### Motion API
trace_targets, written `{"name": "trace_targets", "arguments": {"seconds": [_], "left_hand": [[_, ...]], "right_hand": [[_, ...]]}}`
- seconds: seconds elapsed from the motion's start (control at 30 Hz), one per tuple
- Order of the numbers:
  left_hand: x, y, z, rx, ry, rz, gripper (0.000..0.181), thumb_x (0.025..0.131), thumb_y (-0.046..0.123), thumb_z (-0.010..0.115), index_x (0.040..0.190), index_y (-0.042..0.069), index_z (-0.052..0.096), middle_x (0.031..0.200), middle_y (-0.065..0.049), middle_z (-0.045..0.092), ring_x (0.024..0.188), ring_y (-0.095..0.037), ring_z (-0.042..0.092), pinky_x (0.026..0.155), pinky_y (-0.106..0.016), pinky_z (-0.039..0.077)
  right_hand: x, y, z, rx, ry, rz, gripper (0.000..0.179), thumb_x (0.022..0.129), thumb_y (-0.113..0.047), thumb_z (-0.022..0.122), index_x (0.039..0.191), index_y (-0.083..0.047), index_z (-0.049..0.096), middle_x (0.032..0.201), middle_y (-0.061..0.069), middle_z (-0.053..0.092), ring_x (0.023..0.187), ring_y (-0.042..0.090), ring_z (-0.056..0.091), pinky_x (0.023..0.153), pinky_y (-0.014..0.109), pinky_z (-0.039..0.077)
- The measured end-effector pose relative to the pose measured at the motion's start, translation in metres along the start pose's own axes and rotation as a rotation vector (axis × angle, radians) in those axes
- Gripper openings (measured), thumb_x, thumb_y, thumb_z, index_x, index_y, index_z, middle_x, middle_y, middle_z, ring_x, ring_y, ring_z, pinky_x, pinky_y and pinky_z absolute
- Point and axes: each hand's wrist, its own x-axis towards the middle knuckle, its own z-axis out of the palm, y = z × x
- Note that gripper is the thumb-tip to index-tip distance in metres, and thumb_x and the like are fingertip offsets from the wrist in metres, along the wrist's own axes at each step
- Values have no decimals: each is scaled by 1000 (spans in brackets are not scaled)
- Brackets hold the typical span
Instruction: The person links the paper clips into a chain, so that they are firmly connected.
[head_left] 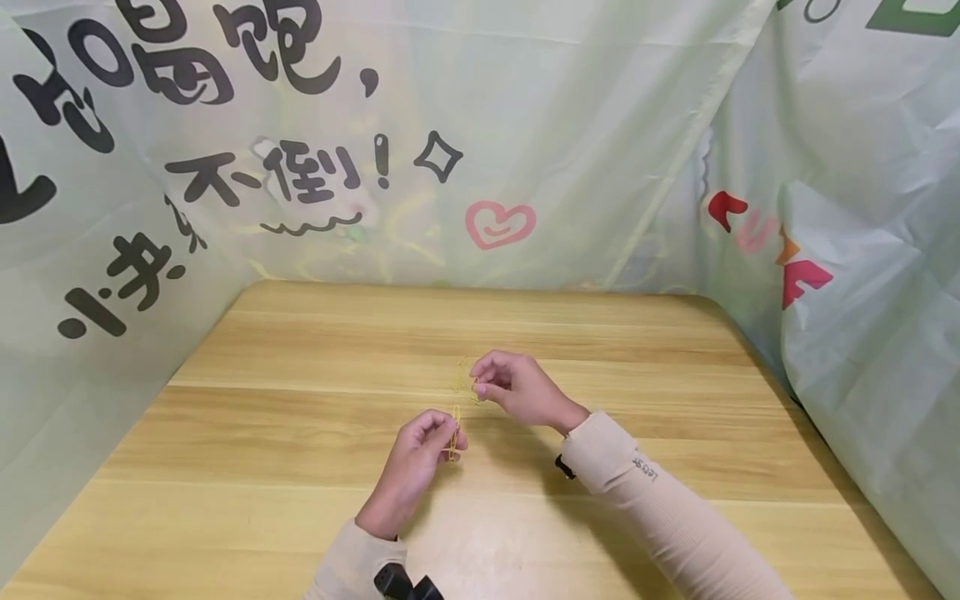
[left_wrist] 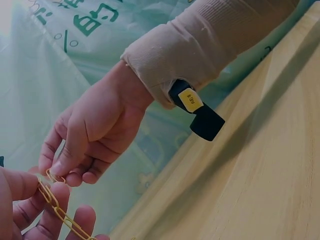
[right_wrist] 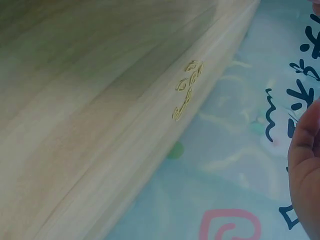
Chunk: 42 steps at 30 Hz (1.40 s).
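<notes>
A left hand [head_left: 420, 446] grips a yellow paper-clip chain [left_wrist: 60, 213]; the right hand [head_left: 525, 392] pinches another clip [left_wrist: 50, 176]. The right-wrist view separates loose clips [right_wrist: 188, 94] blurred in the head view.

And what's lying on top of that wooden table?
A small scatter of yellow paper clips lies on the table. In the head view, the left hand, right hand and sleeves cover parts of it; anything behind them is hidden there.

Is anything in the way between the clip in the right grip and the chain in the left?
Nothing visible: the right grip holds the clip close to the chain in the left grip, and the other clips lie on the table.
</notes>
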Motion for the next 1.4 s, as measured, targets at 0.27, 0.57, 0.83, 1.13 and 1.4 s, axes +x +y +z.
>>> {"name": "trace_targets", "arguments": {"seconds": [0.27,0.57,0.83,1.13,1.4], "left_hand": [[0,1,0,17,9,-15,19,100,9,51,98,-10,54,82,-8,59,78,-20,59,74,-33,52],[-1,0,0,1,4,-12,19,100,8,52,98,-11,53,85,-10,55,75,-17,58,72,-30,51],[-2,1,1,5,3,-13,20,100,9,52,99,-11,53,82,-7,54,75,-17,58,73,-30,51],[-1,1,1,9,-2,-8,19,100,8,51,98,-11,52,81,-6,54,74,-18,58,72,-29,50],[-1,1,0,11,1,-10,19,100,7,50,98,-12,52,82,-7,54,74,-17,58,71,-29,50]], "right_hand": [[-2,-2,3,-5,-43,-12,13,91,0,64,103,4,61,90,20,66,81,36,65,69,29,54],[-2,-5,5,-29,-71,-77,12,91,-2,66,100,4,62,88,17,67,79,35,65,71,29,54],[-1,-7,5,-71,-94,-134,7,91,-2,66,98,0,64,86,15,68,75,12,62,68,28,53],[-2,-7,6,-84,-124,-175,7,91,-1,66,97,-4,66,86,14,69,75,25,65,67,28,53],[-1,-8,6,-87,-120,-183,7,91,-1,66,97,-3,67,87,14,70,75,21,65,65,26,51]]}}
